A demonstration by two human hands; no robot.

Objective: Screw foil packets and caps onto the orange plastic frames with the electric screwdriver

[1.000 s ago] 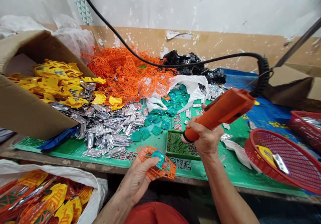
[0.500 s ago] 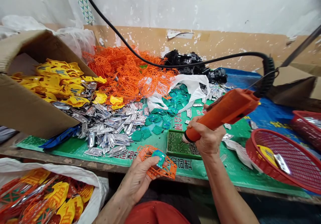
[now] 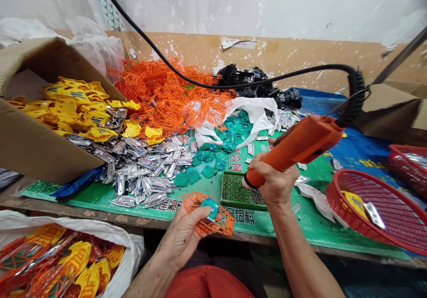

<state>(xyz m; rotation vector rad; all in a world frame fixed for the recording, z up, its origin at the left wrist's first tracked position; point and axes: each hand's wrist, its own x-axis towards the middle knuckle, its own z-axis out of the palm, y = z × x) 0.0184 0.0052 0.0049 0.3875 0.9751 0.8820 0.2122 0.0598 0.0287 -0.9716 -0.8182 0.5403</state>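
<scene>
My left hand (image 3: 189,233) grips an orange plastic lattice frame (image 3: 227,223) at the table's front edge, the thumb pressing a teal plastic piece (image 3: 211,206) against it. My right hand (image 3: 278,180) is wrapped round an orange electric screwdriver (image 3: 296,149), tilted with its tip down over a green screw tray (image 3: 237,191). Small screws (image 3: 257,197) lie in the tray's right part, and holes dot its plate. Whether the tip touches a screw, I cannot tell. A black cable (image 3: 310,70) runs from the screwdriver's top end.
Silver pieces (image 3: 143,169), teal pieces (image 3: 236,129) and orange frames (image 3: 156,93) are heaped behind my hands. A cardboard box (image 3: 40,142) of yellow parts stands left, a white sack (image 3: 133,249) below it. At right sits a red basket (image 3: 393,209); the cable arches across the workspace.
The view has shifted very slightly. Both hands keep their holds, and the screwdriver stays over the screw tray with almost no movement.
</scene>
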